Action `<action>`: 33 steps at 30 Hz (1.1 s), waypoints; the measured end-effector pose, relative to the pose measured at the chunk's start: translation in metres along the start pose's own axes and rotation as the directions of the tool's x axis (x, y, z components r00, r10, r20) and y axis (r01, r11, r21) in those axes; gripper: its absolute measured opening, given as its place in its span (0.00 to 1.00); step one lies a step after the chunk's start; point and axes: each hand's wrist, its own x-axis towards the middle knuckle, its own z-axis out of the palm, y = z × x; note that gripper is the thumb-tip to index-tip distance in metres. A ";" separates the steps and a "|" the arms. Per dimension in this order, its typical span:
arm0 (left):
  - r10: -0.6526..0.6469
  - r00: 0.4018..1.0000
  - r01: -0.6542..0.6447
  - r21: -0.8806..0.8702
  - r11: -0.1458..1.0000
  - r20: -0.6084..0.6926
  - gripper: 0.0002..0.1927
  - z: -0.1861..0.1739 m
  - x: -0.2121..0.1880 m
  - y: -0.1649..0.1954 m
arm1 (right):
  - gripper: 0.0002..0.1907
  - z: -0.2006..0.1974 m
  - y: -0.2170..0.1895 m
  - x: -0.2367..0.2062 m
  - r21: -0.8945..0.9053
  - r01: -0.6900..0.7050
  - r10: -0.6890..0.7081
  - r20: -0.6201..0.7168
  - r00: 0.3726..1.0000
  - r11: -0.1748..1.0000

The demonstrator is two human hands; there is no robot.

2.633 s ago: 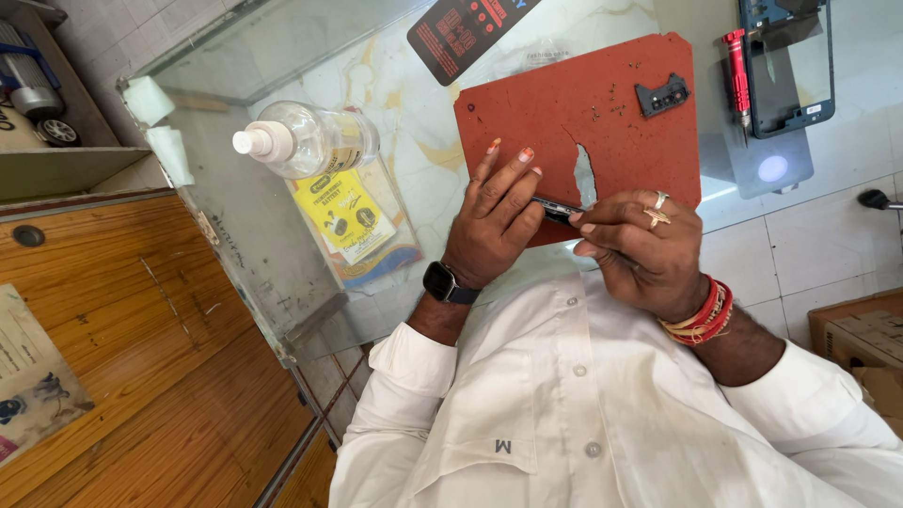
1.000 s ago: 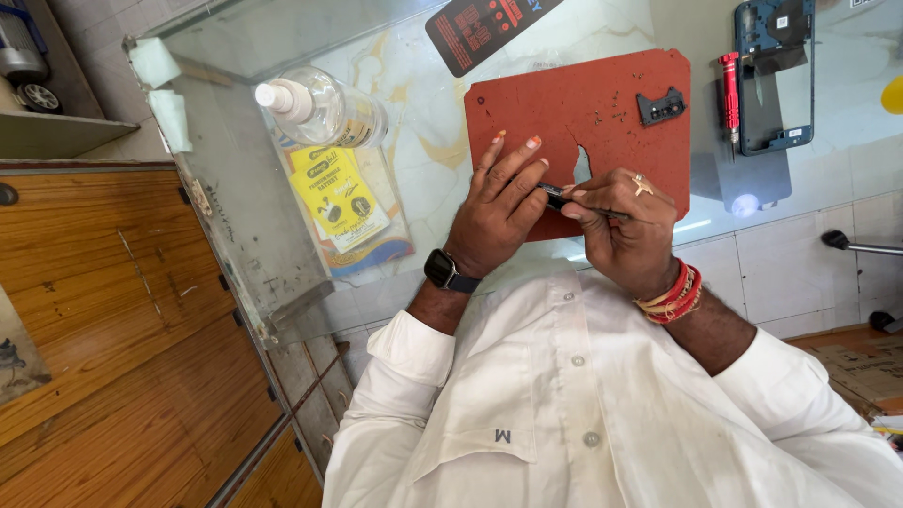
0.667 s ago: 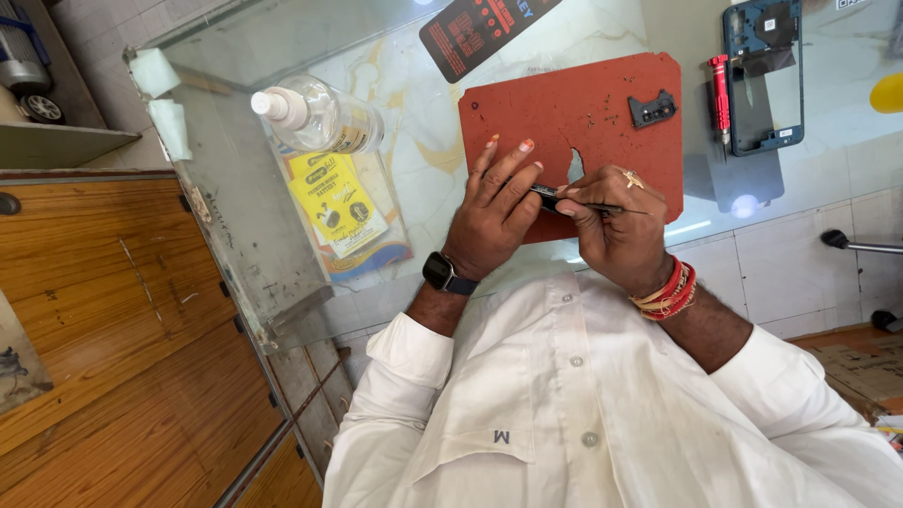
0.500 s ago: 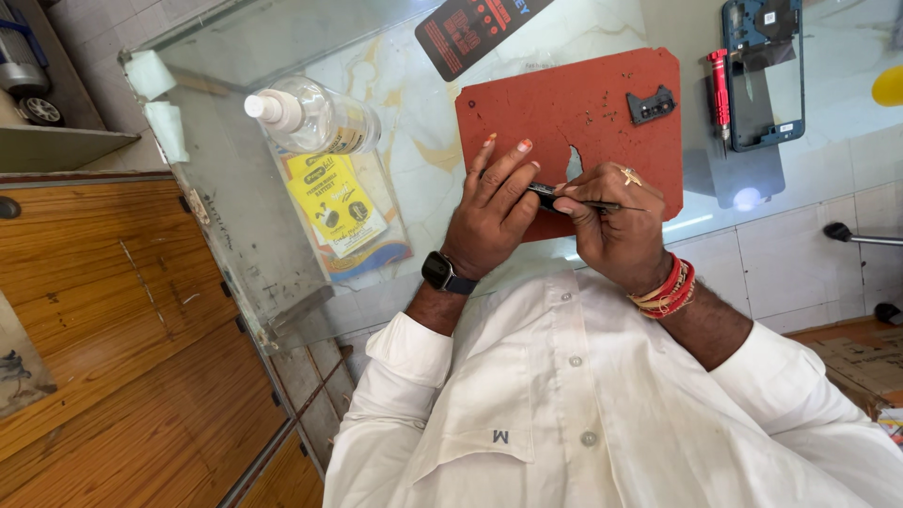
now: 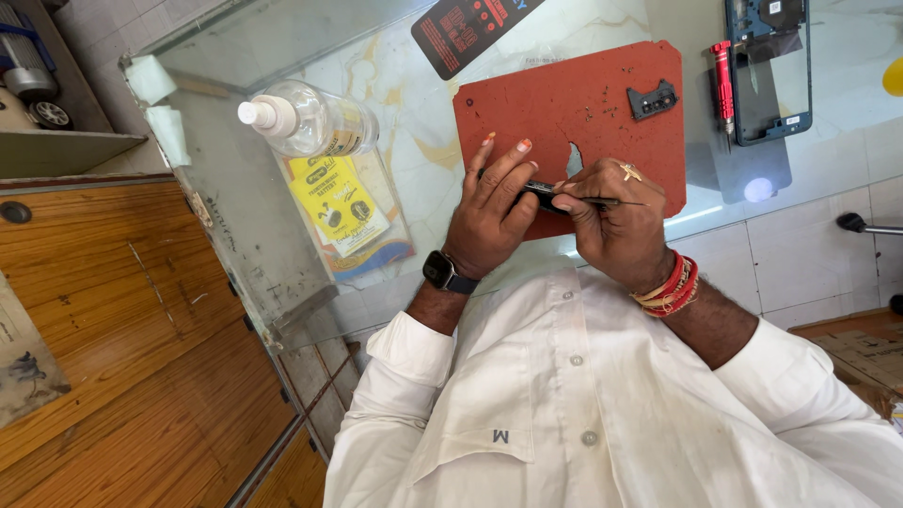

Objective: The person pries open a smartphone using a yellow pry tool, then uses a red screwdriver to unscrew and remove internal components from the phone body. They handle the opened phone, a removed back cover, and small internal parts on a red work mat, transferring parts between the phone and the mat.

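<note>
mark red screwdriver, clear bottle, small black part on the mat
red screwdriver [image 5: 722,85], head view, mid handle.
clear bottle [image 5: 315,118], head view, middle of body.
small black part [image 5: 652,100], head view, its centre.

Head view, close, steeply down over counter [image 5: 282,235]

Over the red-brown mat [image 5: 602,89] on the glass bench [image 5: 282,235], the left hand [image 5: 491,218] pressed a small dark part [image 5: 538,194] while the right hand [image 5: 621,226] pinched thin tweezers [image 5: 602,200] against it. A clear bottle [image 5: 310,119] lay to the left, and an opened phone frame [image 5: 771,71] lay beside a red screwdriver [image 5: 722,85].
</note>
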 end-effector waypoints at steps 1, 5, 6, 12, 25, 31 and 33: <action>0.000 1.000 0.000 0.000 1.000 0.000 0.06 0.000 0.000 0.000 | 0.08 0.000 0.000 0.000 -0.002 0.003 -0.003 0.000 1.000 1.000; 0.001 1.000 -0.001 0.000 1.000 -0.006 0.06 0.002 0.000 -0.001 | 0.08 0.000 0.001 0.002 0.014 0.005 -0.005 -0.003 1.000 1.000; 0.002 1.000 -0.001 0.005 1.000 -0.008 0.06 0.002 0.001 -0.001 | 0.08 0.000 0.001 0.002 0.008 0.002 -0.002 0.000 1.000 1.000; 0.001 1.000 -0.001 0.008 1.000 -0.002 0.09 0.002 0.004 0.001 | 0.08 -0.002 0.002 0.001 -0.001 0.012 -0.012 -0.006 1.000 1.000; -0.003 1.000 0.003 0.000 1.000 0.000 0.12 0.003 0.009 0.005 | 0.08 -0.008 0.013 -0.009 0.041 0.101 -0.100 -0.009 0.995 0.994; -0.022 1.000 0.022 -0.022 1.000 0.011 0.10 0.005 0.012 0.009 | 0.06 -0.011 0.025 -0.017 0.192 0.163 -0.148 -0.091 0.985 0.968; -0.034 0.999 0.035 -0.027 0.999 0.017 0.10 0.006 0.013 0.011 | 0.07 -0.014 0.026 -0.018 0.137 0.180 -0.171 -0.076 0.982 0.974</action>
